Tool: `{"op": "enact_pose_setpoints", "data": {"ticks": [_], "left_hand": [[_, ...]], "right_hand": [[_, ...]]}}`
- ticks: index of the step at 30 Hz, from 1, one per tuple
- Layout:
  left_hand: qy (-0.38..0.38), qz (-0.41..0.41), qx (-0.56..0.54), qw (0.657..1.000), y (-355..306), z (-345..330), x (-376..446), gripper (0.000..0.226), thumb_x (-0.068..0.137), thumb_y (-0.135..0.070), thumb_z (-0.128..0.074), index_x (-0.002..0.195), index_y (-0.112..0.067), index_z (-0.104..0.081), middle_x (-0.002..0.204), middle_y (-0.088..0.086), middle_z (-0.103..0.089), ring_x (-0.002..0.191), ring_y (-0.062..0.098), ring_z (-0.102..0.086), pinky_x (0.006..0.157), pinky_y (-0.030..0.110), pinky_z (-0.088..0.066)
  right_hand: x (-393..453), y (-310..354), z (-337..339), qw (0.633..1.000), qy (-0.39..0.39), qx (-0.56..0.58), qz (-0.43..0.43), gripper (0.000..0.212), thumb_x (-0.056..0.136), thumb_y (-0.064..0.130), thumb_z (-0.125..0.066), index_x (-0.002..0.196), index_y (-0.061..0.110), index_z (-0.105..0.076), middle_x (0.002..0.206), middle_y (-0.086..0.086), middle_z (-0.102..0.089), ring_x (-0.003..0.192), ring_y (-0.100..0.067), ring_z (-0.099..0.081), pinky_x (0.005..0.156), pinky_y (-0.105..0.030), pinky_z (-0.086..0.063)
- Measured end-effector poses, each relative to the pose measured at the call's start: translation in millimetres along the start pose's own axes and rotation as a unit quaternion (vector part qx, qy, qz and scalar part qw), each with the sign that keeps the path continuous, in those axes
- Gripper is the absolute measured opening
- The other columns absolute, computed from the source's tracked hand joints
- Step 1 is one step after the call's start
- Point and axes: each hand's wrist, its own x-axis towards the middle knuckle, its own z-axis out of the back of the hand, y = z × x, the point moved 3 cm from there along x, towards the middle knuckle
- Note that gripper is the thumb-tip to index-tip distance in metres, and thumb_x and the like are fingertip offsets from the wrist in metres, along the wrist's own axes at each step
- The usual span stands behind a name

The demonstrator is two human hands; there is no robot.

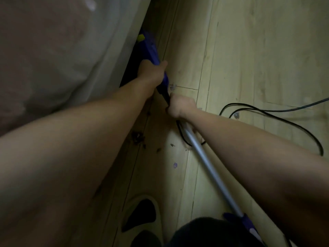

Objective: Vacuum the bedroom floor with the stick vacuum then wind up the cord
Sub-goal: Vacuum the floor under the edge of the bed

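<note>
The stick vacuum's purple body (150, 50) reaches under the bed edge at upper centre, a yellow-green part showing at its far end. My left hand (151, 72) grips the purple body. Just below it, my right hand (180, 106) grips the vacuum where the body meets the silver tube (211, 172). That tube runs down to the purple handle (247, 223) near my lap. The black cord (277, 114) loops over the wooden floor on the right and leaves the frame at the right edge. The vacuum's head is hidden under the bed.
A bed with a pale sheet (110, 50) and brownish cover fills the left side. Dark debris (138, 137) and small scraps lie on the light wood floor (258, 50) beside the bed. My foot in a light slipper (142, 214) stands at the bottom centre.
</note>
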Motion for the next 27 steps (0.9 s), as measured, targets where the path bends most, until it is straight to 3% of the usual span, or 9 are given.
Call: {"op": "enact_pose_setpoints", "data": {"ticks": [2,5,8,13,15,19,21,25,27], "left_hand": [[0.007,0.003,-0.031,0.999,-5.2,-5.5,4.1,0.054,0.097,-0.031,-0.052,0.141,-0.004,-0.034,0.134,0.010,-0.051,0.121,0.023,-0.049,0.090,0.023,-0.039],[0.012,0.015,-0.083,0.996,-3.3,-12.5,1.8,0.044,0.098,-0.031,-0.049,0.132,-0.005,-0.041,0.104,0.006,-0.066,0.105,0.020,-0.061,0.092,0.029,-0.047],[0.023,0.016,-0.088,0.996,2.6,-10.1,-0.7,0.044,0.098,-0.031,-0.050,0.132,-0.006,-0.041,0.085,0.001,-0.064,0.088,0.014,-0.064,0.086,0.030,-0.052],[0.041,0.029,-0.066,0.997,4.2,-4.8,-5.8,0.052,0.097,-0.033,-0.050,0.139,-0.006,-0.036,0.117,0.009,-0.064,0.102,0.017,-0.062,0.094,0.034,-0.050],[0.043,0.031,-0.044,0.998,4.3,-1.9,-11.0,0.054,0.097,-0.033,-0.051,0.142,-0.007,-0.035,0.130,0.010,-0.056,0.114,0.021,-0.055,0.099,0.034,-0.046],[0.038,0.017,-0.009,0.999,0.2,1.7,-24.8,0.051,0.099,-0.029,-0.048,0.142,-0.006,-0.034,0.136,0.010,-0.048,0.120,0.023,-0.048,0.093,0.027,-0.040],[0.045,0.011,-0.002,0.999,0.5,0.4,-34.4,0.045,0.099,-0.027,-0.047,0.138,-0.005,-0.039,0.128,0.010,-0.051,0.112,0.020,-0.050,0.085,0.022,-0.039],[0.051,0.007,-0.009,0.999,15.4,-9.0,-51.7,0.017,0.099,-0.024,-0.046,0.103,-0.008,-0.051,0.086,-0.002,-0.051,0.089,0.013,-0.047,0.063,0.014,-0.038],[0.055,-0.006,0.010,0.998,21.3,-12.1,-57.6,0.023,0.099,-0.024,-0.046,0.113,-0.007,-0.048,0.075,-0.008,-0.046,0.079,0.010,-0.047,0.066,0.013,-0.034]], "right_hand": [[9.6,-3.2,7.6,1.000,-0.008,-0.015,0.002,0.032,0.093,0.026,-0.050,0.122,0.013,-0.050,0.103,-0.007,-0.060,0.102,-0.028,-0.060,0.071,-0.033,-0.042],[11.2,-5.4,11.7,0.999,-0.007,-0.034,0.007,0.035,0.093,0.027,-0.050,0.125,0.013,-0.049,0.109,-0.007,-0.061,0.104,-0.028,-0.060,0.073,-0.034,-0.042],[5.8,-6.6,6.2,0.999,-0.025,-0.039,0.011,0.033,0.093,0.026,-0.050,0.123,0.012,-0.050,0.098,-0.007,-0.058,0.093,-0.027,-0.058,0.070,-0.032,-0.039],[-1.4,-5.3,3.0,0.998,-0.049,-0.045,0.011,0.029,0.092,0.025,-0.050,0.118,0.012,-0.052,0.094,-0.005,-0.055,0.094,-0.028,-0.059,0.069,-0.032,-0.037],[-3.6,-2.3,2.7,0.997,-0.053,-0.053,0.013,0.026,0.092,0.023,-0.050,0.115,0.012,-0.052,0.092,-0.005,-0.055,0.084,-0.026,-0.055,0.067,-0.032,-0.037],[-11.5,-1.6,0.8,0.998,-0.040,-0.054,0.013,0.026,0.093,0.022,-0.050,0.117,0.012,-0.050,0.094,-0.005,-0.056,0.081,-0.023,-0.050,0.067,-0.032,-0.036],[-17.9,-4.0,-1.8,0.998,-0.033,-0.045,0.015,0.030,0.093,0.024,-0.050,0.120,0.012,-0.048,0.104,-0.007,-0.060,0.092,-0.027,-0.057,0.069,-0.033,-0.036],[-42.1,-15.2,-15.0,0.998,-0.050,-0.020,0.013,0.029,0.089,0.022,-0.053,0.116,0.012,-0.050,0.108,-0.011,-0.063,0.100,-0.032,-0.060,0.069,-0.032,-0.035],[-53.0,-19.8,-20.9,0.998,-0.054,-0.005,0.013,0.027,0.089,0.021,-0.053,0.113,0.012,-0.050,0.107,-0.012,-0.063,0.099,-0.033,-0.061,0.070,-0.032,-0.033]]}}
